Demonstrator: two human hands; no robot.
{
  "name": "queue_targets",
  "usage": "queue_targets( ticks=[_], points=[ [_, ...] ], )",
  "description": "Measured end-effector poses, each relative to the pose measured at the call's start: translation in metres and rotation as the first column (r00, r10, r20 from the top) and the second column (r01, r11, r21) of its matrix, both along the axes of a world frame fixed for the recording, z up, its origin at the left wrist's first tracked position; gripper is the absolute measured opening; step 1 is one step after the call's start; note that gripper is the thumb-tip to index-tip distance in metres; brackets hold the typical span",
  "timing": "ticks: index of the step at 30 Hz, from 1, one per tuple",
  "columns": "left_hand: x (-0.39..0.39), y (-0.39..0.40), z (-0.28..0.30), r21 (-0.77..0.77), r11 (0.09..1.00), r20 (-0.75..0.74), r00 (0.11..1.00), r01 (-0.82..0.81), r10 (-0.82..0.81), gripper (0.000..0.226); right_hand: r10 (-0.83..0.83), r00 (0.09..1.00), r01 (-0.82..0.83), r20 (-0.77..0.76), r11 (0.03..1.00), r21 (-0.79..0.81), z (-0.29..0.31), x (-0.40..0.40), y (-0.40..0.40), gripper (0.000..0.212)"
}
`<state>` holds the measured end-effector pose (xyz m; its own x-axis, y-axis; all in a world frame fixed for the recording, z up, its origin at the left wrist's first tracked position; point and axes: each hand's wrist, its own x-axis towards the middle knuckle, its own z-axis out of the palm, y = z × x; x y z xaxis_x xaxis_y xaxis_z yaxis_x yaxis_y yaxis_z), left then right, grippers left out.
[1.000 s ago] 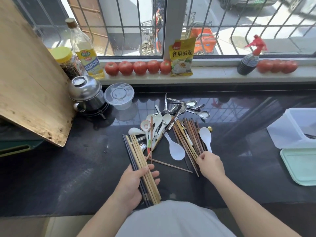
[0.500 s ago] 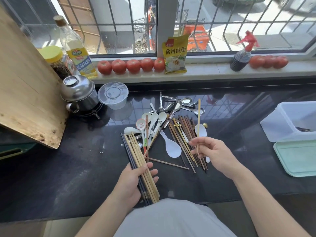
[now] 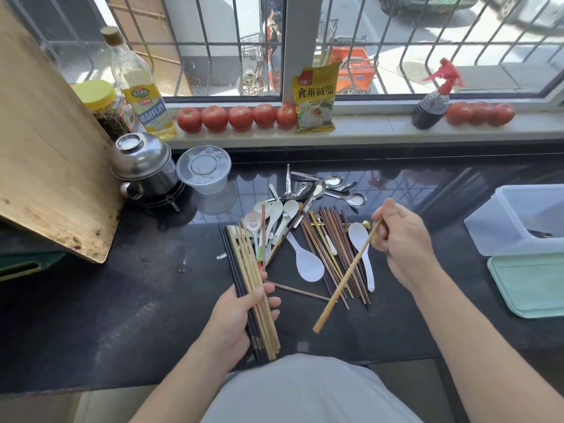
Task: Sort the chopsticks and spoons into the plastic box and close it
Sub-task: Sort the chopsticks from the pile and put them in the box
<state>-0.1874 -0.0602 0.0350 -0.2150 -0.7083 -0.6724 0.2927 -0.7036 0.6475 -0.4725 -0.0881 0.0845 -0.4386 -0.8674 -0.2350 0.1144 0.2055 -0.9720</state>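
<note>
**Two hands full of chopsticks at the counter**

At nine o'clock a wooden cutting board (image 3: 45, 154) leans over the dark counter (image 3: 106, 315); just right of it sit a steel pot (image 3: 142, 164) and a clear round tub (image 3: 204, 169). On the sill at twelve o'clock runs a row of tomatoes (image 3: 239, 117) beside a yellow packet (image 3: 316, 99).

Toward seven o'clock the left hand (image 3: 241, 319) is wrapped around a bundle of chopsticks (image 3: 250, 279), pale and black ones together, their tips pointing to eleven o'clock. In the middle lies the loose pile: white spoons (image 3: 306, 264), metal spoons (image 3: 332, 186) behind them at twelve, and dark brown chopsticks (image 3: 332, 248) fanned on the counter.

The right hand (image 3: 403, 239), at about two o'clock from the pile, pinches a single pale chopstick (image 3: 345, 279) by its top end; it slants down toward seven o'clock, lifted above the pile.

Far at three o'clock stands the plastic box (image 3: 500, 227), open, something dark lying inside, with its green lid (image 3: 531, 288) flat on the counter just in front.
</note>
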Motion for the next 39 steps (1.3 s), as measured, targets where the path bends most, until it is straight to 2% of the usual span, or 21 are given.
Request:
queue_targets(
  ticks=[3, 7, 9, 11, 14, 17, 19, 21, 25, 32, 36, 39],
  points=[
    [-0.006, -0.004, 0.009, -0.068, 0.991, -0.048, 0.992, 0.115, -0.119, 0.026, 0.259, 0.965, -0.248, -0.052, 0.956, 0.156, 0.000, 0.022, -0.012, 0.040],
    [-0.021, -0.005, 0.016, -0.088, 0.968, -0.067, 0.968, 0.234, -0.240, 0.024, 0.436, 0.889, -0.400, -0.142, 0.889, 0.224, -0.006, 0.062, -0.025, 0.033],
    [-0.023, -0.002, 0.015, -0.085, 0.962, -0.047, 0.963, 0.261, -0.265, 0.024, 0.506, 0.851, -0.457, -0.139, 0.845, 0.279, -0.016, 0.075, -0.025, 0.030],
    [-0.022, 0.000, 0.014, -0.074, 0.970, -0.040, 0.971, 0.233, -0.236, 0.025, 0.490, 0.864, -0.439, -0.113, 0.844, 0.308, -0.026, 0.080, -0.020, 0.032],
    [-0.014, -0.005, 0.010, -0.075, 0.984, -0.042, 0.986, 0.161, -0.164, 0.026, 0.356, 0.918, -0.288, -0.175, 0.902, 0.323, -0.031, 0.071, -0.021, 0.041],
    [-0.013, -0.007, 0.008, -0.097, 0.977, -0.034, 0.980, 0.192, -0.196, 0.025, 0.352, 0.935, -0.323, -0.045, 0.896, 0.304, -0.018, 0.064, -0.030, 0.041],
    [-0.018, -0.005, 0.011, -0.103, 0.961, -0.024, 0.965, 0.258, -0.261, 0.022, 0.427, 0.904, -0.406, -0.006, 0.864, 0.297, -0.008, 0.068, -0.038, 0.040],
    [-0.024, -0.006, 0.013, -0.105, 0.946, -0.011, 0.951, 0.307, -0.310, 0.021, 0.486, 0.874, -0.458, -0.030, 0.841, 0.288, -0.002, 0.074, -0.049, 0.039],
    [-0.022, -0.013, 0.015, -0.090, 0.944, -0.055, 0.945, 0.316, -0.322, 0.024, 0.492, 0.870, -0.467, -0.032, 0.842, 0.270, 0.005, 0.077, -0.061, 0.036],
    [-0.006, 0.001, 0.010, -0.024, 0.947, -0.139, 0.937, 0.319, -0.320, 0.028, 0.675, 0.735, -0.657, 0.072, 0.682, 0.321, -0.018, 0.105, -0.019, 0.032],
    [0.001, 0.006, 0.006, 0.002, 0.934, -0.176, 0.920, 0.356, -0.350, 0.026, 0.751, 0.659, -0.686, -0.040, 0.621, 0.380, -0.032, 0.115, 0.010, 0.028],
    [-0.003, 0.009, 0.003, -0.007, 0.931, -0.168, 0.917, 0.365, -0.361, 0.024, 0.739, 0.673, -0.682, -0.020, 0.630, 0.371, -0.028, 0.112, 0.026, 0.031]
  ],
)
